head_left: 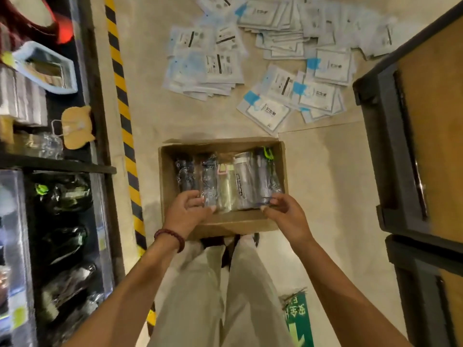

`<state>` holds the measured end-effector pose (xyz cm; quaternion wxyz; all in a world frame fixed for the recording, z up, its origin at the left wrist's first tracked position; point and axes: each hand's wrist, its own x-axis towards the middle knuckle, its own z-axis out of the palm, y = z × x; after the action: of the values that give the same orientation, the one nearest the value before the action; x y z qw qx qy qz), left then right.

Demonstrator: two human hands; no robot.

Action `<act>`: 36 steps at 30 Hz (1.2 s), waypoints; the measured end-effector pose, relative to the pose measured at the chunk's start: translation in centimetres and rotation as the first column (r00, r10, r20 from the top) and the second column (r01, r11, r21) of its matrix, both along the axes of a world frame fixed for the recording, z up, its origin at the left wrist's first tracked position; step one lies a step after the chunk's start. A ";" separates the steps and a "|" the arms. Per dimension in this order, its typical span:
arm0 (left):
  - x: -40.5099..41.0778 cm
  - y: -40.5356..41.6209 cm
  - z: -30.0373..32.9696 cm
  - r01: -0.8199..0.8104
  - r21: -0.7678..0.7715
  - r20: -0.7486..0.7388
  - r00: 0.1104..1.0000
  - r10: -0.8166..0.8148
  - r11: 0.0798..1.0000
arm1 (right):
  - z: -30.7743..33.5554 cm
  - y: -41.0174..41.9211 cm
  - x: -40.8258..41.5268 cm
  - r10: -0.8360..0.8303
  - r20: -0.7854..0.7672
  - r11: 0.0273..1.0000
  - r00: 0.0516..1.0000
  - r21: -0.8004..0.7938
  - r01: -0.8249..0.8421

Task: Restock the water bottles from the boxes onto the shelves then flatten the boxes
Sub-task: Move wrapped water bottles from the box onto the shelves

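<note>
— Hands first: where are they?

— Both reach forward and down into the open cardboard box (223, 222) on the floor (325, 186), arms stretched out almost straight over the person's pale trousers (225, 291). The left hand (186, 212), with a dark red bead bracelet (169, 237) on the wrist, sits at the near left of the row of water bottles (226, 181). The right hand (285, 212) sits at the near right end.

— Fingers?

— The left fingers (193, 196) are bent around the near ends of the left bottles, thumb pointing inward under the row; it looks like a grip, though motion blur softens it. The right fingers (278, 200) curl onto the base of the rightmost bottle (266, 176), the one with a green loop at its far end, thumb below it.

— And the bottles?

— Five or so, each in a clear wrapper, lying side by side lengthwise in the box, filling its far part; bare cardboard shows along the near side.

— Around it?

— A shelf unit (75, 169) on the left holds more wrapped bottles (62, 194) on a lower level. A yellow and black striped line (122, 101) runs along the floor beside it. Flat white and blue packets (275, 58) lie scattered beyond the box. A dark framed unit (390, 146) stands at right.
</note>
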<state>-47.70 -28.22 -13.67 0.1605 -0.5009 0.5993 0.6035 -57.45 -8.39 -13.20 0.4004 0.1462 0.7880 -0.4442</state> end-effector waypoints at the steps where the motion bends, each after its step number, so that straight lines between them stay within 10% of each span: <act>1: -0.4 -0.2 -1.9 0.006 0.014 0.013 1.000 -0.006 1.000 | -1.8 -0.4 -0.7 0.025 -0.008 0.999 1.000 0.027 -0.025; 11: -4.9 -1.6 -21.7 0.108 0.017 0.156 0.982 -0.110 0.994 | -21.8 -3.1 -6.9 0.355 -0.056 0.896 0.933 0.305 -0.323; 17: -5.9 -1.5 -32.4 0.135 -0.022 0.262 0.957 -0.125 0.991 | -31.4 -2.2 -8.6 0.505 0.013 0.660 0.863 0.639 -0.395; 36: -6.9 -0.5 -45.5 0.128 -0.155 0.469 0.882 -0.041 0.980 | -40.5 -1.2 -7.1 0.419 -0.222 0.700 0.880 0.697 -0.158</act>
<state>-54.63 -28.68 -59.12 0.2788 -0.6161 0.6175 0.4017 -64.58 -9.55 -53.73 0.2349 0.0651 0.9660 -0.0861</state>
